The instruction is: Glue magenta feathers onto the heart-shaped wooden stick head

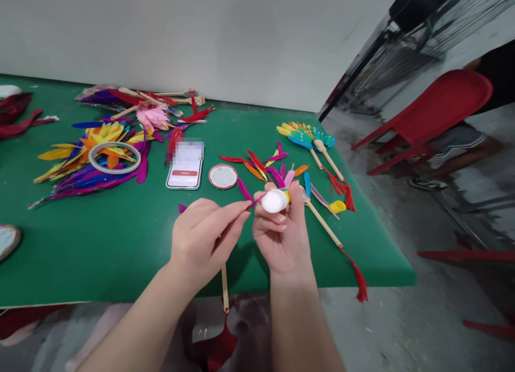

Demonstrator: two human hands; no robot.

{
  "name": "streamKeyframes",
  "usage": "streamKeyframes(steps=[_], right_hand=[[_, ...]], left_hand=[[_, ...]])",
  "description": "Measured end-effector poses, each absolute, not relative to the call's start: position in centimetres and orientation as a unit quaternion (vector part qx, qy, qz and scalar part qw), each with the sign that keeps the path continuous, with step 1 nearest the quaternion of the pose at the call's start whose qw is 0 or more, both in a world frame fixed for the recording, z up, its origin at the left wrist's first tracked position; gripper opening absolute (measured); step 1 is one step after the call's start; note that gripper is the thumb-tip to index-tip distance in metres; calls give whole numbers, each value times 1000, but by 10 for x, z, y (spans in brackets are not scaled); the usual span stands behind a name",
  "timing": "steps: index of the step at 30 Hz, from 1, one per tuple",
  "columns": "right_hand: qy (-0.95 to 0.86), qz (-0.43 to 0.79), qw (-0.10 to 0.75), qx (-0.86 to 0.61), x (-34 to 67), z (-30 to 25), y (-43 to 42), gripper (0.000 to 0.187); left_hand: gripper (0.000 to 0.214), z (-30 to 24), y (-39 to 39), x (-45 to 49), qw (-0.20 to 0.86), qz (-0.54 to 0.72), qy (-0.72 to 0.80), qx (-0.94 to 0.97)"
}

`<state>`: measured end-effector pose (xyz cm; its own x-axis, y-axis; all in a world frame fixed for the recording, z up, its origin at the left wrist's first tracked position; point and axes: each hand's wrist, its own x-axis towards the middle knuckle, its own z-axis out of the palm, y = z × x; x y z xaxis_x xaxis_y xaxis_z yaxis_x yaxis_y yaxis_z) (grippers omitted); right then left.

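Note:
My left hand is closed, with thumb and finger pinching a thin magenta feather. My right hand is wrapped round a white glue bottle, its round end facing me and a bit of yellow showing beyond it. The feather's tip reaches the bottle's left side; I cannot tell if they touch. Beneath my left hand, a wooden handle sticks out past the table edge. Behind my right hand lies another wooden handle with a red tassel. A yellow cap rests on the table nearby.
On the green table are a phone, a round dish, a tape roll over piled feathers, loose feathers and feather fans. A red chair and a seated person are at right.

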<state>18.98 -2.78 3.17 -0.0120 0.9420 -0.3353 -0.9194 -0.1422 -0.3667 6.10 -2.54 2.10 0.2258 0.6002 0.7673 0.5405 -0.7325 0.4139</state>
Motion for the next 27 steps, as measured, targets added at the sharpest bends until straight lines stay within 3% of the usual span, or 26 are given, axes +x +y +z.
streamKeyframes(steps=[27], right_hand=[[-24,707,656,-263,190,32,-27,27]], left_hand=[[14,21,-28,62,35,497,382,778]])
